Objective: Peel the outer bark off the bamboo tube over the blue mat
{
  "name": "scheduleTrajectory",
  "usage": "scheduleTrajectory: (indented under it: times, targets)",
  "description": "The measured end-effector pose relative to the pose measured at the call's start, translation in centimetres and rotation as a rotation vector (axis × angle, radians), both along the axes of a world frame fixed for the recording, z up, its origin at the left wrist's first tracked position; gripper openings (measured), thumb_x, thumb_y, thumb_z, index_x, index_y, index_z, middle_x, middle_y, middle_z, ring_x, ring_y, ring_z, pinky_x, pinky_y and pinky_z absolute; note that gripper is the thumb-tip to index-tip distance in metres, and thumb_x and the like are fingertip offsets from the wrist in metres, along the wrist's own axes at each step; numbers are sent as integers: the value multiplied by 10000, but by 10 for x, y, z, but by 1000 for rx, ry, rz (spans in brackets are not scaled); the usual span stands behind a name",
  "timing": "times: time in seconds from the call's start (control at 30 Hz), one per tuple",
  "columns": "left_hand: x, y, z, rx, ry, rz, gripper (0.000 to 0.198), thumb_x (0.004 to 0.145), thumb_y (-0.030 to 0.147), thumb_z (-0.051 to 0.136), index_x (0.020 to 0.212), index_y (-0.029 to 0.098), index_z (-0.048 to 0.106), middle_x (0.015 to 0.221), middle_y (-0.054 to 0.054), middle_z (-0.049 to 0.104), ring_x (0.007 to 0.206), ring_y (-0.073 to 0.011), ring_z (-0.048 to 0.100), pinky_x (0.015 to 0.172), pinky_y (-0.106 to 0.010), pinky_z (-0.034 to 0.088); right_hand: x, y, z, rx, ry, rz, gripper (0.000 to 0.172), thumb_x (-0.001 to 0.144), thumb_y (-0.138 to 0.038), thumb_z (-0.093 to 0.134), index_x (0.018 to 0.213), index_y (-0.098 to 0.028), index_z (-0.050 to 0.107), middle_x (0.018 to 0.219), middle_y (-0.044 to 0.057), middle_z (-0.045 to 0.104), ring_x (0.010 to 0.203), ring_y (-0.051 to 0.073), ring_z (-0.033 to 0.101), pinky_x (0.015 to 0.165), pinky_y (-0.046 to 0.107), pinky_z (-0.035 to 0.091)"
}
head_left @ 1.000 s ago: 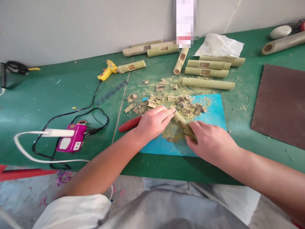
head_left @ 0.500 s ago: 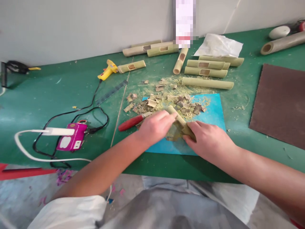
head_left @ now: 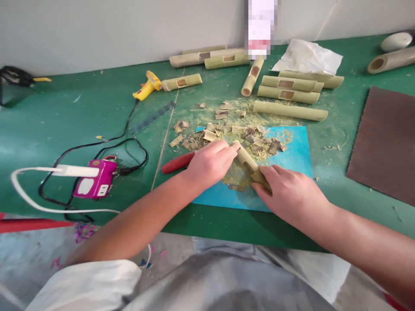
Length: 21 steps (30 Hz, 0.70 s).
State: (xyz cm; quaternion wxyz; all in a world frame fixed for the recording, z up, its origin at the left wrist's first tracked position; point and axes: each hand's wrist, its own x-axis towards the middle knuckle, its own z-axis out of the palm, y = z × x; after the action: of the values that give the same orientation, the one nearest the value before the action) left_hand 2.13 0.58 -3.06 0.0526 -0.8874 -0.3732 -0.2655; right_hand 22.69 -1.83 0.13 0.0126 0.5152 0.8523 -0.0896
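On the green surface [head_left: 81, 116], windowed bamboo tubes [head_left: 287, 83] lie at the back, apparently finished, and chips [head_left: 256, 142] litter the blue mat [head_left: 292, 155]. Above the mat, the left hand [head_left: 210, 164] and right hand [head_left: 292, 194] each have a closed grip on one short bamboo piece [head_left: 248, 160], seemingly half-worked. A red-handled knife [head_left: 177, 163] lies beside the left hand.

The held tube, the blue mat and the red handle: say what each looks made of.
Tube: bamboo, with pale green matte skin and fibrous shavings. Blue mat: likely plastic or rubber sheet, flat, smooth. Red handle: probably plastic or painted wood, slightly glossy.
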Motion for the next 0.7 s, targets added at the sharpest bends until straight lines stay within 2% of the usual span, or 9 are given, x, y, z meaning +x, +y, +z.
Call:
scheduleTrajectory:
  times: [0.1,0.27,0.37,0.5,0.63,0.7]
  targets:
    - [-1,0,1,-35,-4,-49,259,976,192,438,1129,84,617,791,-67,626,748,-154,608,705,-268,530,1,0,0,-1,0,5,201,865,-292,483,871,-158,632,756,58,641,543,132,505,489,283,196]
    - [2,-3,4,-100,-5,-3,277,995,207,397,1116,111,627,795,-64,636,760,-145,620,724,-264,541,1,-1,0,8,11,5,203,872,-290,474,877,-157,628,760,57,643,538,134,511,488,282,195]
    - [3,-3,5,-112,0,-76,266,992,214,417,1133,120,622,798,-57,645,754,-140,626,711,-248,541,0,-1,-1,1,9,15,202,876,-286,477,883,-157,632,753,50,641,535,134,508,492,284,186]
    - [2,1,6,-68,5,4,259,988,185,408,1079,106,637,805,-73,647,759,-152,628,711,-266,544,0,-1,-1,12,8,7,210,883,-294,479,907,-161,640,778,49,646,548,135,514,495,284,180]
    - [0,2,5,-94,8,-56,254,984,199,431,1118,115,629,792,-58,639,757,-143,629,716,-251,542,0,-1,1,8,2,26,197,868,-280,498,914,-155,643,782,56,647,549,130,509,492,279,186]
    - [-1,2,3,-70,-20,-14,251,983,188,425,1098,111,635,803,-64,638,751,-142,623,718,-258,538,-1,-1,2,16,-3,19,199,868,-287,497,902,-154,642,765,53,643,536,125,495,488,278,177]
